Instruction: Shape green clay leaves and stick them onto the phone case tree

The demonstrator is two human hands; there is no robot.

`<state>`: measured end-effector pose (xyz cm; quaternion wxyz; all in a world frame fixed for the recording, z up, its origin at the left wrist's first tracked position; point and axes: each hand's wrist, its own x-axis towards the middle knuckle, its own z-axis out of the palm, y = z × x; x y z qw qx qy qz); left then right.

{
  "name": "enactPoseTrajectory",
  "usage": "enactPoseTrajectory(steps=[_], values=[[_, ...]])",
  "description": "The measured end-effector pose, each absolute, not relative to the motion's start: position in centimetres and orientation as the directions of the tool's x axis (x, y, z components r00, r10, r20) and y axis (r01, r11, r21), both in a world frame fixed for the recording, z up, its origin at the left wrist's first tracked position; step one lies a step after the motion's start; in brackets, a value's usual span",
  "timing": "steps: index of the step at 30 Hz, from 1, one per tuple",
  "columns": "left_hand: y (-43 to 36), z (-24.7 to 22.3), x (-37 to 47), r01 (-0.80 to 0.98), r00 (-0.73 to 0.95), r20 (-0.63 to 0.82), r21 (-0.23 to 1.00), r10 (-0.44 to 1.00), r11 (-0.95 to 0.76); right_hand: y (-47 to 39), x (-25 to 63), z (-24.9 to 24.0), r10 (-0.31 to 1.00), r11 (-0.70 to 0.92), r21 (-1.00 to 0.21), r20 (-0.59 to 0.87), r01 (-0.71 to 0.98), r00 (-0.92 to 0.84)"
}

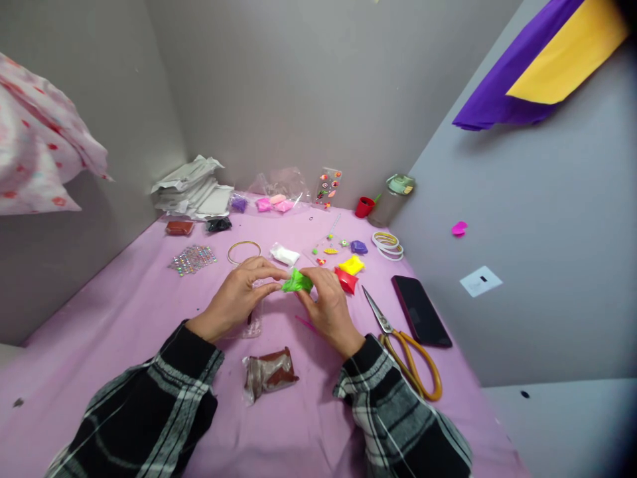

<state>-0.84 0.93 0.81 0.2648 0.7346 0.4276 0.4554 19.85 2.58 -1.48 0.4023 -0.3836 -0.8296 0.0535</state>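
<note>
Between my two hands is a small bright green packet [297, 281], which looks like wrapped modelling clay. My left hand [240, 294] pinches its left end between thumb and fingers. Thumb and fingers of my right hand [326, 307] close on its right side. Just beyond lies a white packet [284, 255]. Right of my right hand are a red packet [347, 281] and a yellow packet [352, 265]. A brown packet in clear wrap [270, 373] lies nearer, between my forearms. A clear plastic piece [253, 325] is partly hidden under my left hand.
Orange-handled scissors [409, 355] and a phone [421, 311] lie at the right. A bangle [243, 251], a rhinestone sheet [193, 259] and tape rolls [387, 245] lie farther off. A bottle [392, 200], a red cup [365, 207] and stacked white packages [193, 189] stand by the wall.
</note>
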Motion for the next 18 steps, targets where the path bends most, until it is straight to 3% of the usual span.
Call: enactPoseTrajectory(steps=[18], values=[[1.02,0.96,-1.28,0.474,0.276,0.376,0.747,0.885,-0.466,2.46,19.84,-1.51,0.715,0.678,-0.430,0.575,0.596,-0.398]])
